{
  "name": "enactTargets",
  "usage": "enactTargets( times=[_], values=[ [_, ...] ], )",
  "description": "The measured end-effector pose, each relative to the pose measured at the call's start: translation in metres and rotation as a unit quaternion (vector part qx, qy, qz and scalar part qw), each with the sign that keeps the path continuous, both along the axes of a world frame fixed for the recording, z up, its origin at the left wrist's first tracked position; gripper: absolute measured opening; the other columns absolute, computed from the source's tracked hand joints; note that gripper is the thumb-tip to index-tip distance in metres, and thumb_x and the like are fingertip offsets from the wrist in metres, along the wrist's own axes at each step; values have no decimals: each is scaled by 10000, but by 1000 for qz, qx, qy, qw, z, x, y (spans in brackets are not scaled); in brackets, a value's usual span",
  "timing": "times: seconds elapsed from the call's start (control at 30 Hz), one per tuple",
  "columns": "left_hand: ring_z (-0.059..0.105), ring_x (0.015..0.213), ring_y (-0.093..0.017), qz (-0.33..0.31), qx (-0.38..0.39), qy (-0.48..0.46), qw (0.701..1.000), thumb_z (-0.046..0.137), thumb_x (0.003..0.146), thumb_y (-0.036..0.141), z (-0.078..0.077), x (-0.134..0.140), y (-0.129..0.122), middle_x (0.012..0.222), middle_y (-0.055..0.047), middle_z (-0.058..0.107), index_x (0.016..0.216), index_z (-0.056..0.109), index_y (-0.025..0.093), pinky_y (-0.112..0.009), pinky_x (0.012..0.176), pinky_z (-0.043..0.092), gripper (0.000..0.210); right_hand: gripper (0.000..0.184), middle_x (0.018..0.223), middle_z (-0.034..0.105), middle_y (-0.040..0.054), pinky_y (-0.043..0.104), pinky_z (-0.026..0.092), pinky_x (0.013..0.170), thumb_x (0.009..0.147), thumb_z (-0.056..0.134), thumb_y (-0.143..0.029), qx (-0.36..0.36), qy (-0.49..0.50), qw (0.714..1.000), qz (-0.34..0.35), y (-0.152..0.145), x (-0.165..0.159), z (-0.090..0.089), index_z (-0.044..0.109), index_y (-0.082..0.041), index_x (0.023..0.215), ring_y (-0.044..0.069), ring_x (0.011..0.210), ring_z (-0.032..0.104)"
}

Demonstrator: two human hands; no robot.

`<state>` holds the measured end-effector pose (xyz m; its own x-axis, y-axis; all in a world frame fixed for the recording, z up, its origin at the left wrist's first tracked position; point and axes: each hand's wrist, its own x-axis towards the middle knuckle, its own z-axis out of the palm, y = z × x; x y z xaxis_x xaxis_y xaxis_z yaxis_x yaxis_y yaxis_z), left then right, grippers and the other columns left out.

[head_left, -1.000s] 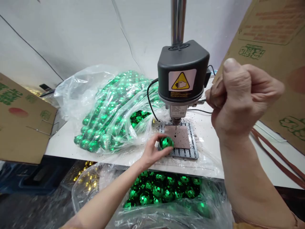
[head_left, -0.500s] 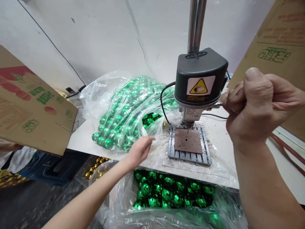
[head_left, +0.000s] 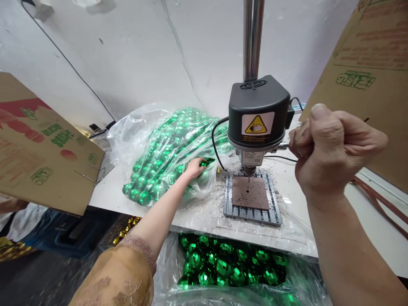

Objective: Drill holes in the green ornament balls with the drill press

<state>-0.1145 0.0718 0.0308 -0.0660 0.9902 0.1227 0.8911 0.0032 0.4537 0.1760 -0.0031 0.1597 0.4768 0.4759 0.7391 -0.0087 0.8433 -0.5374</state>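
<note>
Black, the drill press (head_left: pixel 259 117) is set upright on the tabletop (head_left: pixel 110 187), bit (head_left: pixel 249 179) down, lever (head_left: pixel 282 146) clamped by the right hand (head_left: pixel 334 148); closure of the left hand (head_left: pixel 194 168) at bagged green balls (head_left: pixel 208 162) cannot be told.

far: pale, marked wall (head_left: pixel 127 51), faintly violet toward the right | far left: dark cable (head_left: pixel 68 66) slanting down the wall | far middle: thin pale line (head_left: pixel 174 36) running down it | middle: white table (head_left: pixel 366 221) | near left: dark, mottled floor (head_left: pixel 47 280) | light: soft, whitish
</note>
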Motion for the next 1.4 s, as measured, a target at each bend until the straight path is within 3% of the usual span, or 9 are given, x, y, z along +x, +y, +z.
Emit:
enactTargets(
  times=[0.13, 0.23, 0.3, 0.4, 0.5, 0.6, 0.8, 1.0, 1.4],
  values=[
    [645, 892, -236, -14, 45, -31, 998, 638, 837, 177, 6, 2, -17, 982, -75, 716, 1160, 693, 186, -354, 879, 496, 327, 430, 430, 369, -62, 274, 231, 439, 885, 595, -237, -12, -11, 1000, 4, -3, 0, 0, 428, -168, 495, 33, 415, 373],
    [621, 848, -190, -29, 85, -168, 982, 629, 859, 262, 9, 11, -33, 988, -49, 697, 1158, 676, 199, -302, 801, 499, 309, 425, 428, 370, -63, 270, 224, 431, 884, 596, -219, 0, -12, 1000, 7, -3, 0, 0, 427, -169, 497, 30, 414, 359],
    [623, 832, -177, -26, 74, -322, 943, 642, 861, 353, 11, 21, -44, 986, -43, 689, 1160, 668, 209, -280, 731, 505, 333, 422, 426, 369, -63, 271, 215, 422, 883, 597, -215, 0, -8, 1000, 14, -3, 0, 0, 434, -170, 497, 29, 407, 347],
    [646, 764, -171, -22, -20, -506, 862, 680, 841, 463, 12, 38, -63, 960, -40, 694, 1217, 636, 227, -302, 688, 540, 446, 423, 415, 364, -62, 277, 211, 420, 879, 608, -225, -6, -1, 1000, 21, -3, 0, 0, 453, -171, 489, 30, 398, 337],
    [672, 745, -173, -39, -104, -588, 801, 753, 799, 473, 9, 55, -79, 984, -48, 713, 1251, 622, 234, -351, 727, 572, 527, 430, 419, 376, -60, 278, 232, 432, 882, 611, -238, -7, 1, 1000, 20, -2, 0, -1, 453, -176, 487, 29, 406, 334],
    [679, 828, -174, -52, -98, -617, 779, 763, 801, 502, 0, 71, -89, 1063, -65, 717, 1222, 652, 225, -309, 736, 557, 516, 437, 434, 381, -56, 270, 246, 432, 896, 604, -264, -1, -5, 1000, 23, -2, 1, -1, 448, -184, 495, 33, 414, 334],
    [665, 943, -184, -90, -53, -533, 840, 765, 799, 537, -22, 96, -88, 1037, -64, 730, 1218, 662, 191, -289, 827, 514, 553, 444, 451, 374, -43, 281, 274, 455, 918, 584, -305, 1, -34, 999, 14, -3, 1, -2, 430, -193, 517, 50, 428, 349],
    [658, 1016, -206, -113, -17, -496, 861, 794, 767, 516, -38, 103, -77, 1090, -76, 712, 1207, 619, 174, -328, 911, 506, 584, 441, 463, 394, -37, 283, 270, 455, 922, 577, -320, -11, -39, 999, 23, -3, 2, -4, 436, -193, 524, 46, 430, 323],
    [654, 1006, -226, -170, 11, -348, 922, 767, 815, 376, -43, 107, -70, 1115, -88, 710, 1229, 622, 190, -380, 935, 510, 477, 453, 456, 384, -46, 267, 276, 446, 918, 581, -300, -1, -27, 999, 26, -4, 1, -2, 425, -188, 507, 42, 429, 321]
  ],
)
